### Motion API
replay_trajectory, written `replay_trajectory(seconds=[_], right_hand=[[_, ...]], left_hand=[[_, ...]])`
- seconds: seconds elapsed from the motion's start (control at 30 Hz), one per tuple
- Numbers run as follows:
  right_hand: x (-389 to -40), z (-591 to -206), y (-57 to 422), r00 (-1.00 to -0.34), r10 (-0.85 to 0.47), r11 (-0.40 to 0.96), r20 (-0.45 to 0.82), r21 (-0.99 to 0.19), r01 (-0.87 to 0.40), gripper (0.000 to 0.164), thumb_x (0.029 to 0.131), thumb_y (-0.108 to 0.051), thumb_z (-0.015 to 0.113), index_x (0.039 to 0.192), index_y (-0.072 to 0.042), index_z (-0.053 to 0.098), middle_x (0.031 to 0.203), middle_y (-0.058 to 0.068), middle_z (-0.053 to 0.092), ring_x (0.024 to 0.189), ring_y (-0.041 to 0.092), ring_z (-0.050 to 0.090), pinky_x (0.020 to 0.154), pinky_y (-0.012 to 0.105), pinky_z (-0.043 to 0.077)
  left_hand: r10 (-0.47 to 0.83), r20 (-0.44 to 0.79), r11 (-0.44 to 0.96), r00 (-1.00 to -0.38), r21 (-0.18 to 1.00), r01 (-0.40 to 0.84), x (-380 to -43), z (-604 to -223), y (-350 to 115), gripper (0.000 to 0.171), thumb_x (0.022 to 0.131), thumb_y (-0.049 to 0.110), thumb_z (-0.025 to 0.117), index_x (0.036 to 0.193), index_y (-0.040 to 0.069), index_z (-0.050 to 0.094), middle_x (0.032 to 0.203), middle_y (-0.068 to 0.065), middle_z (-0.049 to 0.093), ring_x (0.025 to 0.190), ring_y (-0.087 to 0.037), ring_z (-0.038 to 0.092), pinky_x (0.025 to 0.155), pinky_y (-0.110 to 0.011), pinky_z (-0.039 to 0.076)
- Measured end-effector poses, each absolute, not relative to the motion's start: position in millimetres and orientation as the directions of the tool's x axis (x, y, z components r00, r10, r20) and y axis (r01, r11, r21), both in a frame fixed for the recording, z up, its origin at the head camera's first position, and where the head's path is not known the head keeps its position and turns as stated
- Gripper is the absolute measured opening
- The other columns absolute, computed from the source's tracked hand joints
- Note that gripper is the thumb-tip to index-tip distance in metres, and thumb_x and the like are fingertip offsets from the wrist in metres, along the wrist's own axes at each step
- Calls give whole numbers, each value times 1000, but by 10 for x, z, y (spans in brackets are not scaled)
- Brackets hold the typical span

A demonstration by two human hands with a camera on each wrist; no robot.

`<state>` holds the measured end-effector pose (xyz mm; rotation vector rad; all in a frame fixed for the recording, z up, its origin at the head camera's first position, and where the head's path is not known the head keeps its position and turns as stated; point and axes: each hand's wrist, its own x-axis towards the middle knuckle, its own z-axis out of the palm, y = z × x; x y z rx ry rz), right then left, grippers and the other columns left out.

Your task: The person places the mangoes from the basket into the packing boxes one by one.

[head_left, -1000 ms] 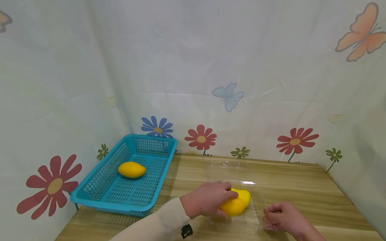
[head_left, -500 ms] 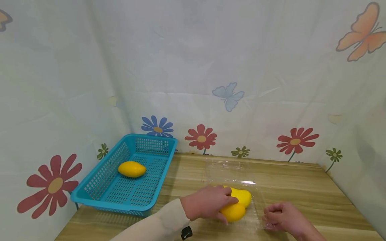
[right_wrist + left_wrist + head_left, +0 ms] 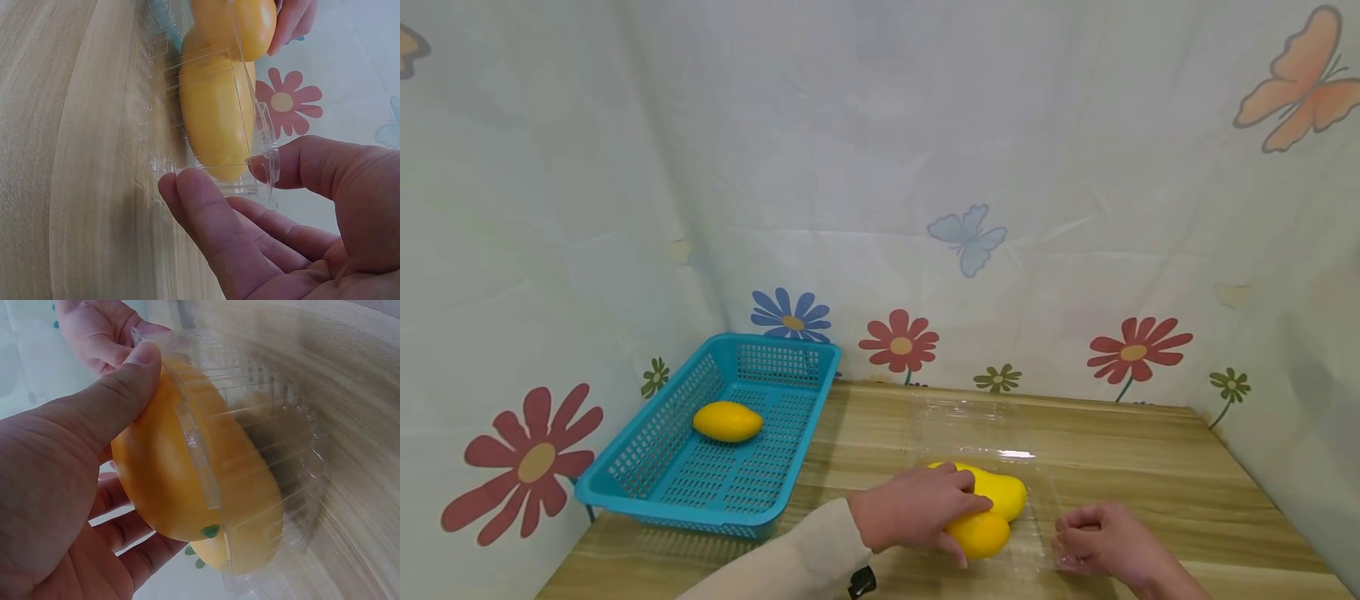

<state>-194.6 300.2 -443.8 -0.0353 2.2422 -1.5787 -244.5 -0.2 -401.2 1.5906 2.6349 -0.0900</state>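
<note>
My left hand (image 3: 917, 510) curls round a yellow mango (image 3: 981, 535) just inside the near side of a clear plastic clamshell box (image 3: 1030, 546). In the left wrist view the thumb lies along this mango's (image 3: 159, 456) skin, beside the box wall, and a green spot shows near its end. Behind it a second yellow mango (image 3: 1006, 493) lies in the box, partly covered by the hand. My right hand (image 3: 1108, 543) pinches the box's right edge. Its thumb is at the rim and its fingers press the outer wall in the right wrist view.
A blue perforated basket (image 3: 808, 442) stands to the left, with another yellow mango (image 3: 727, 422) on its floor. The box's transparent lid (image 3: 966, 429) lies folded back on the wooden table (image 3: 1120, 467). A flower-printed curtain (image 3: 1045, 317) rises behind the table.
The left hand's mango has shifted a little toward the front of the box, so more of the second mango shows. The right hand has stayed at the box's edge.
</note>
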Motion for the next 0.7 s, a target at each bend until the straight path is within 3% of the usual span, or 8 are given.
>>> replay_trajectory(seconds=[0.37,0.7], right_hand=[[-1974,-4427,2988,-914,-197,391,-353,-884,257,40,97,-9,66,123,21,58,100,8,75,87,16,71,80,35,63],[-1973,-4407,2976,-913,-190,400,-361,-878,263,38,97,-9,65,122,20,59,100,8,75,85,15,71,79,34,63]], left_hand=[[892,-67,445,-447,-37,895,-2438,-4047,-37,58,95,59,60,145,29,57,122,7,61,102,-10,50,91,-17,47],[895,-68,438,-440,-38,898,-2419,-4037,-22,48,96,49,64,141,33,60,118,10,61,100,-7,50,94,-16,47]])
